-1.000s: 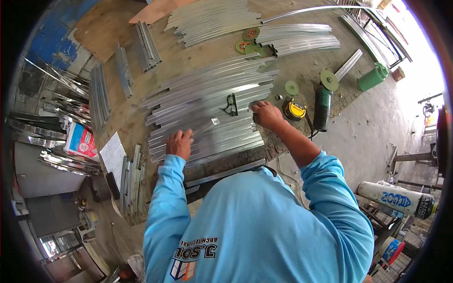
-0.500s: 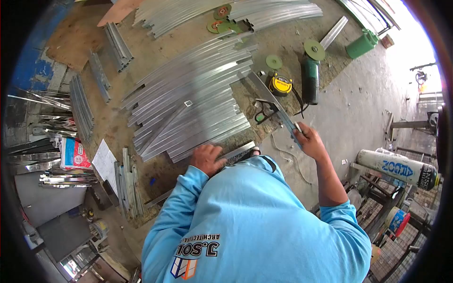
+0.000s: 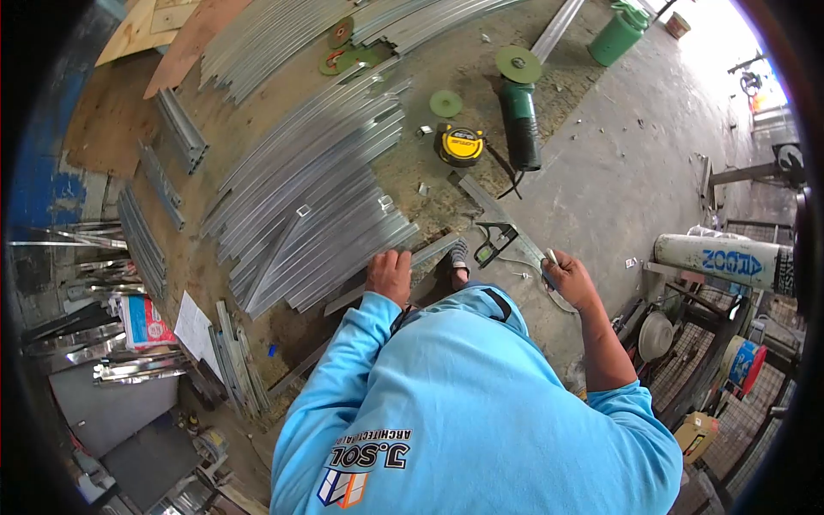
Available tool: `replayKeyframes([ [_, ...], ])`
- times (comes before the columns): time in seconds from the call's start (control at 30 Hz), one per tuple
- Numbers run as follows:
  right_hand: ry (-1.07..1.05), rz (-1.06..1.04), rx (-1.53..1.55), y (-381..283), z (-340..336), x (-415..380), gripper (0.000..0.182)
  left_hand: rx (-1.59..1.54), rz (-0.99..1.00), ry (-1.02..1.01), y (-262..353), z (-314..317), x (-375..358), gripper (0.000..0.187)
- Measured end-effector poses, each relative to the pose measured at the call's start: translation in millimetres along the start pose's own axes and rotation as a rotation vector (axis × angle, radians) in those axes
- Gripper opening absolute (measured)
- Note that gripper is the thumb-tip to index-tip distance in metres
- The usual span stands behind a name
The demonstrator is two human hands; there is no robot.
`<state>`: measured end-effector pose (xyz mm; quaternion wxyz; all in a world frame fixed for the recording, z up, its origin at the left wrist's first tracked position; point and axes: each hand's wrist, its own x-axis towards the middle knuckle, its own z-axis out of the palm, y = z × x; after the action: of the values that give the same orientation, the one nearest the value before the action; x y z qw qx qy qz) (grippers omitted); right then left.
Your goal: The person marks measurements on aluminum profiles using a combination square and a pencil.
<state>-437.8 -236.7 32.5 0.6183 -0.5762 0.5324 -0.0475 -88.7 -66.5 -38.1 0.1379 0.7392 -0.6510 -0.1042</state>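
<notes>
My right hand (image 3: 570, 281) is closed around the end of a combination square (image 3: 506, 219), whose blade points away over the table edge. A thin white stick like a marker (image 3: 551, 255) also pokes up between its fingers. My left hand (image 3: 390, 276) is curled over a metal tube (image 3: 436, 248) close to my body, fingers bent down on it. Beyond this hand lies a wide layer of cut metal tubes (image 3: 313, 184), side by side, with one short tube (image 3: 279, 253) slanting across them.
A yellow tape measure (image 3: 461, 145), an angle grinder (image 3: 520, 124) and a green disc (image 3: 445, 104) lie past the square. A paper sheet (image 3: 197, 326) rests at the left edge. An argon cylinder (image 3: 721, 257) is at right, a green jug (image 3: 618, 36) at far right.
The square has come off the metal tubes, swinging toward me and right. My left hand has shifted slightly away from my body along the near tube. The view has turned a little.
</notes>
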Motion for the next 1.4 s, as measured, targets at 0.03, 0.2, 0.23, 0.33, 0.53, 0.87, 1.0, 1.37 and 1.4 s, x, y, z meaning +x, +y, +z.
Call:
replayKeyframes([
  [0.03, 0.041, 0.004, -0.013, 5.2, -6.2, -0.9, 0.023, 0.022, 0.018, 0.005, -1.8, 3.3, -1.7, 0.042],
  [0.2, 0.041, 0.011, -0.005, 16.8, -30.8, 1.7, 0.023, 0.071, -0.082, -0.029, 7.5, 5.2, 16.1, 0.043],
  [0.23, 0.002, 0.015, -0.047, 14.4, -33.0, 4.9, 0.023, 0.077, -0.037, -0.045, 12.2, 5.1, 27.6, 0.042],
  [0.33, -0.057, 0.021, -0.143, 15.3, -38.7, 15.1, 0.023, 0.162, 0.064, -0.029, 24.4, 12.4, 51.5, 0.037],
  [0.53, -0.166, 0.033, -0.296, 18.0, -30.9, 50.0, 0.027, 0.078, 0.039, -0.054, 33.2, 16.4, 62.4, 0.051],
  [0.87, -0.16, -0.211, -0.533, 6.8, -1.7, 104.1, 0.033, 0.038, 0.275, 0.234, 45.9, 56.8, 85.2, 0.042],
  [1.0, -0.176, -0.207, -0.672, 7.5, -0.8, 114.6, 0.033, 0.124, 0.317, 0.269, 39.2, 64.8, 84.4, 0.049],
  [1.37, -0.133, -0.232, -0.671, -2.3, 2.3, 118.7, 0.03, 0.172, 0.337, 0.313, 42.9, 56.9, 90.2, 0.051],
  [1.4, -0.118, -0.277, -0.674, -0.9, 3.7, 119.7, 0.029, 0.162, 0.329, 0.316, 43.4, 56.2, 89.8, 0.049],
])
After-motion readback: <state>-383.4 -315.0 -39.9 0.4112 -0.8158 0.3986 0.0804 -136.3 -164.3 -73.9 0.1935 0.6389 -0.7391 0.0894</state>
